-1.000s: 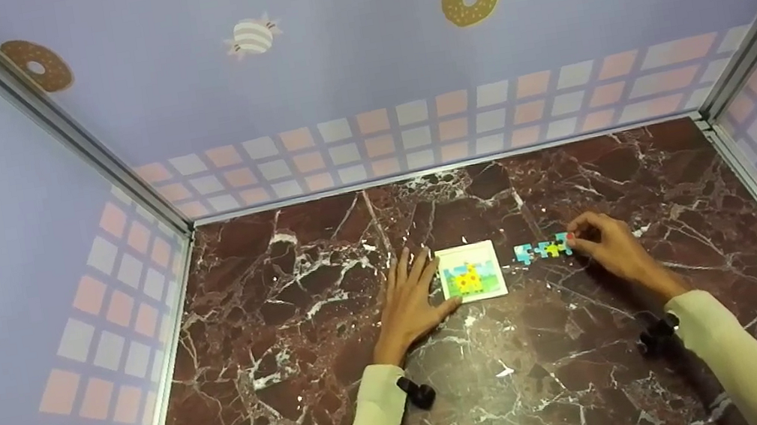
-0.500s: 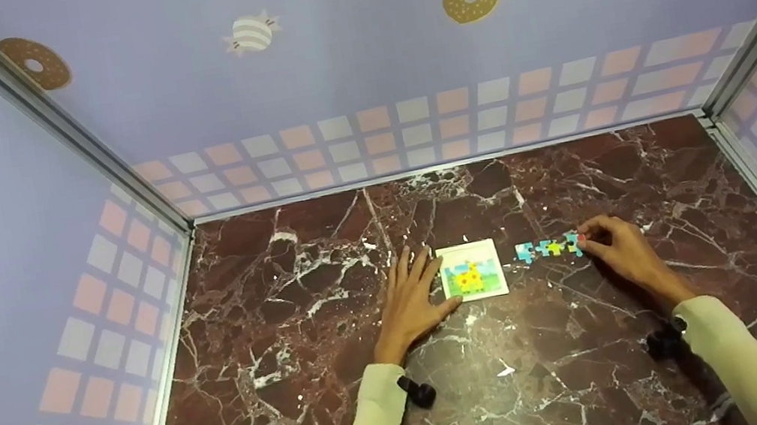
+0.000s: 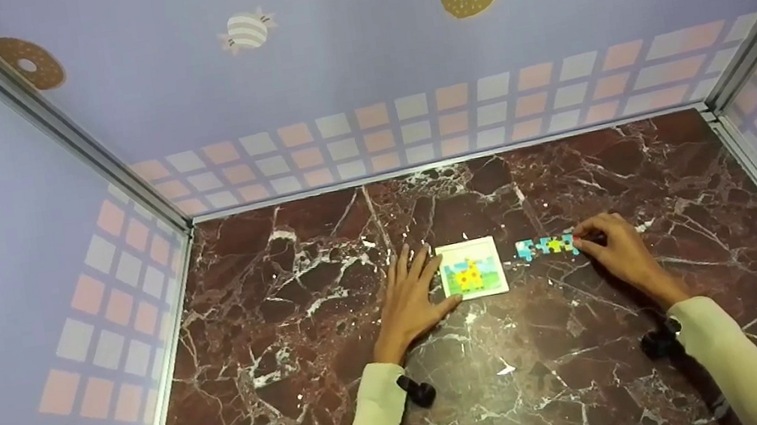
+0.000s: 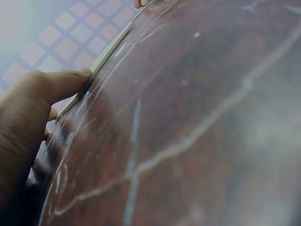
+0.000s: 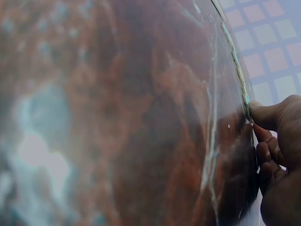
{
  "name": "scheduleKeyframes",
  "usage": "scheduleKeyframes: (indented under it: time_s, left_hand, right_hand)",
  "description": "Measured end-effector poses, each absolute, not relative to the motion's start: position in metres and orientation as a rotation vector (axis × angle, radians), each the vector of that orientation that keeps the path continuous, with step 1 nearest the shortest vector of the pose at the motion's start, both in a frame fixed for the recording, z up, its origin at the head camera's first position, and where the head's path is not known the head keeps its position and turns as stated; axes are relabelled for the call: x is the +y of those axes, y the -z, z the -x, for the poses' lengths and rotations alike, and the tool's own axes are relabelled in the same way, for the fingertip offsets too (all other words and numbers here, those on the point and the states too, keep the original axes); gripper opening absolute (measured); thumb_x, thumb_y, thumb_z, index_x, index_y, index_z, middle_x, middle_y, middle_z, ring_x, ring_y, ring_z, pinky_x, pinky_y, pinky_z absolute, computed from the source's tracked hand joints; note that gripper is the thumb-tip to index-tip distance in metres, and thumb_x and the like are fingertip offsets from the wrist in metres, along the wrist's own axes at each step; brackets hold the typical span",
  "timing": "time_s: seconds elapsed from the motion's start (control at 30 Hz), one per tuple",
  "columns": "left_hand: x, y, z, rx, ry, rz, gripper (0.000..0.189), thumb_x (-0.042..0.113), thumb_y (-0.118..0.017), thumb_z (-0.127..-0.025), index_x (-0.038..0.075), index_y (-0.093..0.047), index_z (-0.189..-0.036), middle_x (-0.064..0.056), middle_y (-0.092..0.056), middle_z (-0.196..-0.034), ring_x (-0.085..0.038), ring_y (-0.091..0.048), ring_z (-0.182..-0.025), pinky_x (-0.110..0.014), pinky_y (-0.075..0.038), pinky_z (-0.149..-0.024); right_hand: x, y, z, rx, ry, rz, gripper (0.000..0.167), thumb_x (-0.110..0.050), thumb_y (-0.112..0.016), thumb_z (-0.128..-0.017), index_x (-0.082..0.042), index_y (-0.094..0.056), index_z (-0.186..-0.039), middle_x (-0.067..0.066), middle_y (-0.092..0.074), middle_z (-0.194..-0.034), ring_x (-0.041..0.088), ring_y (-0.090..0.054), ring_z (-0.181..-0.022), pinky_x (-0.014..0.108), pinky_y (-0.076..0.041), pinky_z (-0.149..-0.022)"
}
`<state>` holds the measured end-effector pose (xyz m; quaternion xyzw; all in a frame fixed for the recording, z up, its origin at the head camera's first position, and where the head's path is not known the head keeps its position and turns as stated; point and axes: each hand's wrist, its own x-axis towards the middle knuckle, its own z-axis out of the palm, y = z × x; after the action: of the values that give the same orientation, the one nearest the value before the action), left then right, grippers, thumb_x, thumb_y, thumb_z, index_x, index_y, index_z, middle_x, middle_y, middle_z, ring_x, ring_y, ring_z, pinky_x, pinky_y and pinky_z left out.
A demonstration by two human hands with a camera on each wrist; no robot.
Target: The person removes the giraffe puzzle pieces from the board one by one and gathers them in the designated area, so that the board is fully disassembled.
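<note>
On the marble-patterned table lies a square puzzle board (image 3: pixel 476 250) with a cream border and a yellow giraffe picture. My left hand (image 3: pixel 408 303) rests at the board's left side, its fingers spread, thumb at the lower left corner. In the left wrist view the thumb (image 4: pixel 70 84) touches the board's edge. To the right of the board, several jigsaw pieces lie in a row. The leftmost blue piece (image 3: pixel 525 250) sits slightly apart from the yellow-green middle piece (image 3: pixel 555 245). My right hand (image 3: pixel 616 247) pinches the rightmost puzzle piece (image 3: pixel 570 245) between thumb and index finger, partly covering it.
Lilac wall panels (image 3: pixel 353 49) with printed donuts, candies and pastel squares enclose the table at the back and both sides. Small white scraps (image 3: pixel 506 370) dot the marble surface (image 3: pixel 288 409). Each wrist carries a small black camera (image 3: pixel 418 392).
The right hand drew the rightmost piece rightward, opening a gap, then brought it back left against the middle piece. My left hand and the board have stayed in place.
</note>
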<state>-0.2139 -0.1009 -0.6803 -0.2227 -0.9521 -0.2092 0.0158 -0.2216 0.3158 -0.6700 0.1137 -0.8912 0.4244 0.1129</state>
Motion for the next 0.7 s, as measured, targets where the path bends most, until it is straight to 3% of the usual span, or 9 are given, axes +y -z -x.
scheduleKeyframes:
  time_s: [0.5,0.7]
  left_hand:
    - [-0.101,0.68,0.215,-2.95,0.623,0.711,0.089,0.07,-0.07,-0.095,0.02,-0.051,-0.166,-0.01,-0.036,-0.178,-0.041,-0.014,-0.169,-0.061,-0.008,-0.137]
    - [-0.102,0.68,0.216,-2.948,0.656,0.717,0.091,0.071,-0.069,-0.095,0.018,-0.051,-0.166,-0.011,-0.035,-0.178,-0.04,-0.013,-0.169,-0.061,-0.007,-0.137]
  right_hand:
    - [0.314,0.664,0.221,-2.615,-1.262,-0.297,0.01,0.0,-0.077,-0.101,0.002,-0.081,-0.11,0.015,-0.076,-0.102,0.021,-0.059,-0.093,0.022,-0.043,-0.082]
    - [0.299,0.653,0.221,-2.611,-1.245,-0.307,0.011,0.003,-0.077,-0.1,0.005,-0.08,-0.111,0.019,-0.077,-0.104,0.03,-0.065,-0.097,0.022,-0.045,-0.086]
